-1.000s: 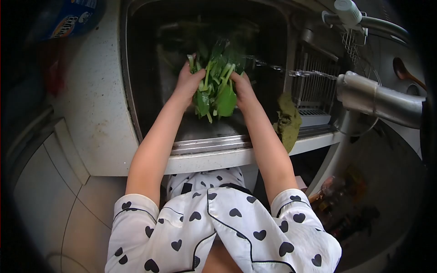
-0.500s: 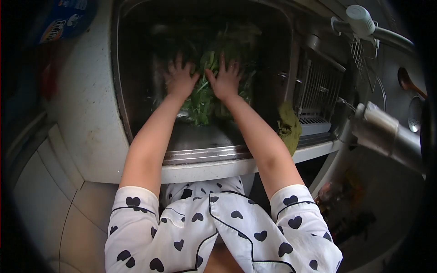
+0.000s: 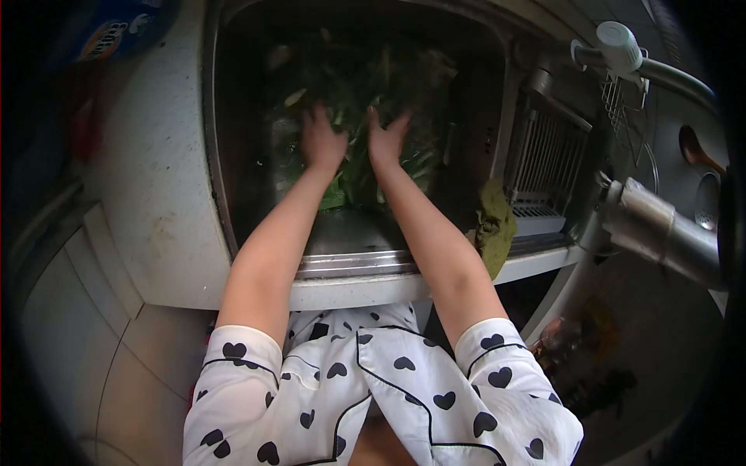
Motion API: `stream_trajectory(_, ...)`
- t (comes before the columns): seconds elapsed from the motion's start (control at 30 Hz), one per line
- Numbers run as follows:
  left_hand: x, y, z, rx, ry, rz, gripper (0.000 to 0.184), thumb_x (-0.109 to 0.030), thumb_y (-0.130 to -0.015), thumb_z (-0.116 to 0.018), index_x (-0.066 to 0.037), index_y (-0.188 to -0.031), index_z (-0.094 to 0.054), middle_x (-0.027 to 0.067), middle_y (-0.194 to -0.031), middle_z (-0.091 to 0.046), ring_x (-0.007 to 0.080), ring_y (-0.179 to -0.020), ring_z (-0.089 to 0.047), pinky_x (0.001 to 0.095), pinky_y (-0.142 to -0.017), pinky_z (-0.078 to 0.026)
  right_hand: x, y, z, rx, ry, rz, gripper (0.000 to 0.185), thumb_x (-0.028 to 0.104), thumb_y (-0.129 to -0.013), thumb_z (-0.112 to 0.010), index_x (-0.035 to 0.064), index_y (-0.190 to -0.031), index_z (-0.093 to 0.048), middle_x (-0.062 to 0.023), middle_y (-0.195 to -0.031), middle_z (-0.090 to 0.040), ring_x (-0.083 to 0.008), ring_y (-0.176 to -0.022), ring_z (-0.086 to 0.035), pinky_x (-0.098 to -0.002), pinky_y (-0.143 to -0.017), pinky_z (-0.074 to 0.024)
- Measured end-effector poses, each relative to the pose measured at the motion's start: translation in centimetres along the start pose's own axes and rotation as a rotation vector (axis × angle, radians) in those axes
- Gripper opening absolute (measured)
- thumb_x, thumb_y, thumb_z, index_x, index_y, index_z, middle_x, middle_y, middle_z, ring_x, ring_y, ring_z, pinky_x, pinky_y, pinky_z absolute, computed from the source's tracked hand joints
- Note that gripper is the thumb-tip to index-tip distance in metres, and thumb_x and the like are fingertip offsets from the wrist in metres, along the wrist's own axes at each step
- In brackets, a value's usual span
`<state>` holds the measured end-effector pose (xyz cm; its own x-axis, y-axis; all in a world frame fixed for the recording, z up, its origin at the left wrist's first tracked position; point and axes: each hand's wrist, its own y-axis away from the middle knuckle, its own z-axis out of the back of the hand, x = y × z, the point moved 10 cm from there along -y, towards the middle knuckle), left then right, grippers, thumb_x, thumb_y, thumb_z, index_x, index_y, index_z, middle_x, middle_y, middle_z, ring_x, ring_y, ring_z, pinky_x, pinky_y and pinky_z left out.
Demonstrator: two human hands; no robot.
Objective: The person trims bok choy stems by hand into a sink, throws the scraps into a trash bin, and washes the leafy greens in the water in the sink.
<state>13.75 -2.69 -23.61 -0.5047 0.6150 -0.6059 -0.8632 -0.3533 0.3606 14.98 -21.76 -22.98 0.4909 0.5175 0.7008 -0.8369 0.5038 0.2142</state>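
Dark leafy greens lie in water in the metal sink, with loose leaves and paler stems spread about. Among them is my left hand, its fingers pointing away from me and parted from the thumb. My right hand is close beside it, also in the greens, thumb and fingers apart in a V. Both hands touch the leaves without a visible grip. The fingertips are partly hidden by the dark water and leaves, and slightly blurred.
A green cloth hangs over the sink's right rim. Right of it stands a dish rack, near a metal pipe. A wooden spoon and a skimmer hang at the far right. A blue package is at upper left.
Both hands have drawn slightly toward me and their spread fingers have bent down into the greens. The leaves have shifted, spreading wider around the hands.
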Motion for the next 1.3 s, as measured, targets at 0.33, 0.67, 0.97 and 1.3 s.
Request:
stream_trajectory(0.33,-5.0,4.4,4.5,0.315,1.106,0.242,0.033,-0.003,-0.079,-0.053,0.001,-0.112,-0.053,0.0066,-0.101,-0.061,0.0135,-0.091,-0.057,0.0261,-0.078,-0.045,8.5,2.2,4.2,0.604,-0.838,-0.201,0.047,0.013,-0.084,-0.063,-0.0020,-0.125,-0.045,-0.0067,-0.106,-0.060,-0.0128,-0.093,-0.056,-0.0261,-0.081,-0.0443)
stream_trajectory(0.67,-4.3,-1.4,4.8,-0.226,-0.295,-0.121,0.065,-0.043,-0.084,-0.055,-0.027,-0.141,-0.029,0.0153,-0.148,-0.013,0.0359,-0.137,-0.009,0.0657,-0.102,-0.012,4.0,-3.5,1.8,0.272,0.320,0.173,0.079,0.047,-0.083,-0.056,0.0174,-0.144,-0.016,-0.0229,-0.148,-0.009,-0.0416,-0.136,-0.010,-0.0654,-0.101,-0.0120)
stream_trajectory(0.97,-3.0,-3.1,0.7,-0.020,-0.579,-0.307,0.058,-0.035,-0.081,-0.059,-0.022,-0.134,-0.040,0.0124,-0.145,-0.024,0.0302,-0.134,-0.024,0.0605,-0.106,-0.012,2.7,-4.0,-0.4,0.118,0.488,0.268,0.066,0.029,-0.081,-0.057,0.0149,-0.140,-0.029,-0.0225,-0.138,-0.031,-0.0414,-0.127,-0.030,-0.0570,-0.098,-0.0290)
stream_trajectory(1.3,-7.5,1.3,4.6,-0.178,0.031,-0.277,0.043,-0.010,-0.074,-0.056,-0.018,-0.116,-0.057,0.0112,-0.133,-0.042,0.0279,-0.127,-0.033,0.0532,-0.106,-0.019,9.2,-2.2,4.8,0.092,-0.019,0.480,0.018,0.012,-0.075,-0.066,0.0017,-0.088,-0.061,-0.0157,-0.099,-0.059,-0.0325,-0.094,-0.056,-0.0405,-0.082,-0.0423)
